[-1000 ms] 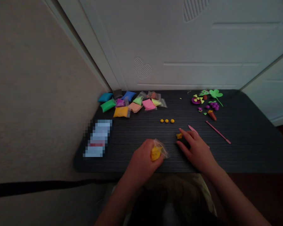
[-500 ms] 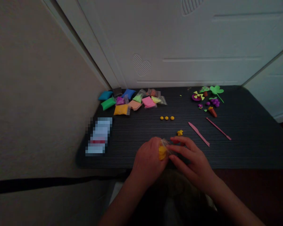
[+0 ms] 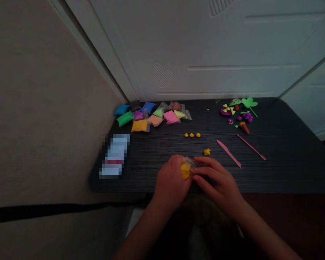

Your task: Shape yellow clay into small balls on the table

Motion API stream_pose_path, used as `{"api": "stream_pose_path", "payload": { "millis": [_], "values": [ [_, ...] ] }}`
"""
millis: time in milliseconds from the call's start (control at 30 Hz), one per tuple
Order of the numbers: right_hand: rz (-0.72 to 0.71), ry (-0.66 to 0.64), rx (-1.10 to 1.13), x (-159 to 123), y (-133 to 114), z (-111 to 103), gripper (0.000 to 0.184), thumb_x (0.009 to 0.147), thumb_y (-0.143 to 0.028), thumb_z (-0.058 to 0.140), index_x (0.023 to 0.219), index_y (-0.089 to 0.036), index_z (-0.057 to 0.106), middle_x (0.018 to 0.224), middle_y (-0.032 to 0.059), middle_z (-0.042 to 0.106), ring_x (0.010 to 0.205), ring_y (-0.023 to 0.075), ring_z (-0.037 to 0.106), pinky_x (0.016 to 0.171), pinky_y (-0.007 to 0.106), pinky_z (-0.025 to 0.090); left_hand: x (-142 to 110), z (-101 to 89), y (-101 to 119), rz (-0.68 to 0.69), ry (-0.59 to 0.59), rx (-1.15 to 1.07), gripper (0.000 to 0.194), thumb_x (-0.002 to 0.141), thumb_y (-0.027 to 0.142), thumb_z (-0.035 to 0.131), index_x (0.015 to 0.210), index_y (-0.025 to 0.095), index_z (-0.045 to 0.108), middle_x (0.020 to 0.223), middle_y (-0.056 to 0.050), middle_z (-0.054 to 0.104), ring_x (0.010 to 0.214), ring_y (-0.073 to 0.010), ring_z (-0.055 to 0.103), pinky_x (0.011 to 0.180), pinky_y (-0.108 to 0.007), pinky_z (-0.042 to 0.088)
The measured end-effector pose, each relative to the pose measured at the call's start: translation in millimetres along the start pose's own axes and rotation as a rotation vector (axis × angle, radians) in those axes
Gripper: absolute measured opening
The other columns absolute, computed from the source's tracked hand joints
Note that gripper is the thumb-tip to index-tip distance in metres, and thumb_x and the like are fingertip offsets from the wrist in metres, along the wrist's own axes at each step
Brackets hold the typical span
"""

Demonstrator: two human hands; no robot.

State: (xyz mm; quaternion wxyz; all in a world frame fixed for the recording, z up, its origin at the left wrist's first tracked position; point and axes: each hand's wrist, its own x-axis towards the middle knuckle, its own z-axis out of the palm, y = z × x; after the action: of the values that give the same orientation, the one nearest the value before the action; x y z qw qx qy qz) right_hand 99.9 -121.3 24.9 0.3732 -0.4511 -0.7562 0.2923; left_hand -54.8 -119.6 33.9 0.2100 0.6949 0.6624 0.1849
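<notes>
Near the table's front edge, my left hand (image 3: 171,180) is closed around a small clear bag of yellow clay (image 3: 185,171). The clay shows through the plastic beside my thumb and knuckles. My right hand (image 3: 219,180) has its fingertips at the bag's clear edge, apparently pinching it; the thumb is partly hidden. Just beyond the hands lies a rough yellow clay lump (image 3: 207,152). Farther back, three small yellow clay balls (image 3: 191,135) sit in a row. To the right are a pink plastic knife (image 3: 228,153) and a thin pink modelling tool (image 3: 251,147).
Several bags of coloured clay (image 3: 155,115) lie at the back left. A blurred-out phone-like object (image 3: 115,156) rests at the left edge. Finished clay pieces (image 3: 239,112), including a green clover shape and purple grapes, stand at the back right. A white door (image 3: 206,47) rises behind the table.
Both hands have shifted very slightly with the bag between them. My right fingertips stay at its clear edge, and the yellow clay inside looks a little more bunched.
</notes>
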Motion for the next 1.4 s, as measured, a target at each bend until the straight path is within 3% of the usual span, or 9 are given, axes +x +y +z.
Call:
{"api": "stream_pose_path", "payload": {
  "millis": [333, 467, 600, 700, 800, 900, 1033, 1233, 1400],
  "values": [
    [-0.085, -0.016, -0.030, -1, 1, 2, 0.025, 0.080, -0.021, 0.054, 0.105, -0.024, 0.058, 0.115, 0.0064, 0.054, 0.105, 0.0179, 0.052, 0.088, 0.035, 0.045, 0, 4.0, -3, 0.130, -0.029, -0.018, 0.015, 0.077, 0.028, 0.048, 0.089, 0.020, 0.043, 0.085, -0.003, 0.054, 0.082, -0.0195, 0.054, 0.070, -0.031, 0.042],
    [-0.133, -0.064, -0.011, 2, 1, 5, 0.025, 0.081, -0.020, 0.052, 0.105, -0.026, 0.059, 0.111, 0.0048, 0.058, 0.103, 0.0183, 0.053, 0.088, 0.037, 0.045, 1, 5.1, -5, 0.131, -0.036, -0.021, 0.005, 0.080, 0.023, 0.042, 0.084, 0.020, 0.043, 0.083, -0.002, 0.053, 0.081, -0.0178, 0.054, 0.071, -0.030, 0.042],
    [-0.130, -0.090, 0.050, 1, -1, 7, 0.026, 0.083, -0.020, 0.049, 0.105, -0.027, 0.059, 0.109, 0.0041, 0.060, 0.103, 0.0180, 0.053, 0.088, 0.037, 0.045, 2, 5.6, -7, 0.123, -0.053, -0.047, 0.007, 0.078, 0.020, 0.043, 0.085, 0.021, 0.044, 0.085, -0.001, 0.053, 0.083, -0.0175, 0.054, 0.072, -0.030, 0.042],
    [-0.079, -0.056, 0.063, -1, -1, 7, 0.021, 0.082, -0.021, 0.051, 0.099, -0.026, 0.061, 0.109, 0.0040, 0.060, 0.101, 0.0175, 0.055, 0.086, 0.034, 0.046, 0, 5.9, -8, 0.081, -0.062, -0.092, 0.012, 0.077, 0.024, 0.047, 0.089, 0.021, 0.044, 0.086, -0.001, 0.054, 0.084, -0.0181, 0.055, 0.071, -0.030, 0.043],
    [0.096, 0.040, 0.075, -2, -1, 6, 0.017, 0.078, -0.027, 0.058, 0.095, -0.024, 0.059, 0.096, 0.0037, 0.064, 0.087, 0.0166, 0.059, 0.077, 0.031, 0.049, -1, 6.3, -8, 0.012, -0.014, -0.163, 0.028, 0.074, 0.033, 0.056, 0.094, 0.021, 0.041, 0.088, -0.002, 0.054, 0.084, -0.0193, 0.055, 0.072, -0.031, 0.044],
    [0.259, 0.050, 0.100, 1, -3, 4, 0.023, 0.075, -0.031, 0.062, 0.096, -0.023, 0.057, 0.089, 0.0028, 0.065, 0.077, 0.0161, 0.059, 0.070, 0.030, 0.049, -2, 6.1, -4, -0.009, 0.052, -0.249, 0.036, 0.073, 0.031, 0.059, 0.100, 0.021, 0.038, 0.092, -0.003, 0.052, 0.086, -0.0184, 0.054, 0.074, -0.032, 0.044],
    [0.272, 0.048, 0.238, 5, -4, 2, 0.012, 0.081, -0.030, 0.053, 0.086, -0.023, 0.061, 0.087, 0.0015, 0.065, 0.082, 0.0154, 0.059, 0.075, 0.028, 0.046, -5, 3.2, 3, 0.027, 0.047, -0.397, 0.034, 0.078, 0.030, 0.055, 0.104, 0.021, 0.036, 0.097, -0.004, 0.051, 0.088, -0.0161, 0.054, 0.079, -0.031, 0.043],
    [0.326, 0.080, 0.375, 7, -4, -2, 0.011, 0.081, -0.029, 0.055, 0.087, -0.023, 0.063, 0.090, 0.0012, 0.064, 0.086, 0.0149, 0.059, 0.079, 0.028, 0.045, -7, -2.4, 7, 0.069, -0.094, -0.581, 0.028, 0.083, 0.030, 0.049, 0.108, 0.021, 0.039, 0.105, -0.004, 0.052, 0.096, -0.0147, 0.052, 0.087, -0.030, 0.040],
    [0.330, 0.082, 0.416, 6, -2, -4, 0.010, 0.080, -0.028, 0.055, 0.084, -0.022, 0.063, 0.088, 0.0017, 0.062, 0.085, 0.0152, 0.058, 0.078, 0.029, 0.045, -6, -3.2, 7, 0.068, -0.138, -0.640, 0.025, 0.083, 0.028, 0.050, 0.106, 0.021, 0.044, 0.106, -0.003, 0.053, 0.097, -0.0148, 0.052, 0.087, -0.029, 0.040]
  ]
}}
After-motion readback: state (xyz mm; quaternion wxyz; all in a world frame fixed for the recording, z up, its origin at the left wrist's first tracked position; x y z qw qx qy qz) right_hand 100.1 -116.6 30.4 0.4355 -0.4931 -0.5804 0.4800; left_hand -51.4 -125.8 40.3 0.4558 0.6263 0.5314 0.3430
